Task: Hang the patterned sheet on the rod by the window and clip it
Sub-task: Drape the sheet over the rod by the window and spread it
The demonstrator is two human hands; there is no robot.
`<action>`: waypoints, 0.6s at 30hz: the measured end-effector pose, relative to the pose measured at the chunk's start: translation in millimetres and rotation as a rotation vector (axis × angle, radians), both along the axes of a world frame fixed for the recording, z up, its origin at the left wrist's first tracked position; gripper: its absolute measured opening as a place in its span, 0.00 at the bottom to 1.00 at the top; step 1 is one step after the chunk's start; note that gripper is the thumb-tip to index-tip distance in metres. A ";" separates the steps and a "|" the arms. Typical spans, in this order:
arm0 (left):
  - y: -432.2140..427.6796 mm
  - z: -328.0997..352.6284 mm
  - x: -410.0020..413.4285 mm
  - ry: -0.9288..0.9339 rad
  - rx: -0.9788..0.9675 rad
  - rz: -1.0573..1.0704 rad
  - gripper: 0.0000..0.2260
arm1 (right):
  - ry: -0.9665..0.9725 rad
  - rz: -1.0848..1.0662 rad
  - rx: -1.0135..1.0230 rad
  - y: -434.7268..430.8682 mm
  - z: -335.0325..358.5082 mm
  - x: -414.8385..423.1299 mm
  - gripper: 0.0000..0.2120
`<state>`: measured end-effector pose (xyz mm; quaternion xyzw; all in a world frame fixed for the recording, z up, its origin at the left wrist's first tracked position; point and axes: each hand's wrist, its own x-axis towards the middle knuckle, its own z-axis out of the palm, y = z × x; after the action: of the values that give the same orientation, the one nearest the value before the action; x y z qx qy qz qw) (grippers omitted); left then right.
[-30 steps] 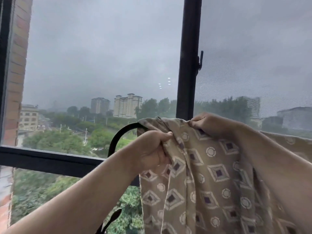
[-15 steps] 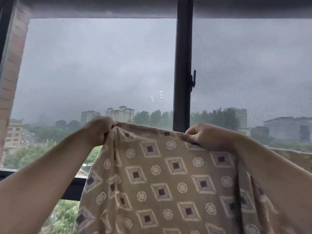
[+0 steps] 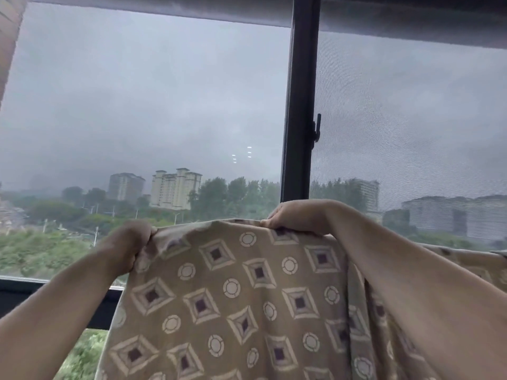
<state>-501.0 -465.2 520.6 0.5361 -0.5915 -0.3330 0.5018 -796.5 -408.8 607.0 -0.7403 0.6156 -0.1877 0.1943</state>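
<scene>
I count two hands here, my left hand (image 3: 129, 246) and my right hand (image 3: 295, 216), each gripping the top edge of one patterned sheet (image 3: 247, 297). Behind it I see one dark upright window post (image 3: 300, 105) carrying one small latch (image 3: 317, 127), with two panes either side, the left pane (image 3: 151, 91) and the meshed right pane (image 3: 411, 119). Outside, I make out two tall pale tower blocks (image 3: 175, 187) close together left of the post; the other buildings are too hazy to count
</scene>
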 end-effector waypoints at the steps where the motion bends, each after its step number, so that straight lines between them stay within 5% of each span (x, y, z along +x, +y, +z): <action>1: 4.6 0.8 1.0 -0.077 0.018 -0.003 0.18 | -0.019 -0.009 0.023 -0.7 -1.0 0.9 0.15; 6: 17.2 13.3 -13.3 -0.459 0.050 0.054 0.13 | -0.206 -0.002 0.107 5.2 -13.2 -8.4 0.20; 10: 29.7 34.0 -69.6 -0.488 -0.475 0.042 0.07 | -0.221 0.007 0.140 8.0 -15.6 -12.5 0.24; 13: 46.7 36.4 -116.8 -0.681 -0.554 -0.161 0.16 | -0.287 0.056 0.099 11.0 -17.4 -13.9 0.21; 18: 39.9 46.3 -124.5 -0.669 -0.442 -0.217 0.23 | 0.197 0.003 -0.361 46.3 -12.3 -84.2 0.15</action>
<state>-625.5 -425.3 566.9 0.4288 -0.8322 -0.0562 0.3469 -880.7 -362.5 594.7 -0.7789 0.5868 -0.2212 -0.0025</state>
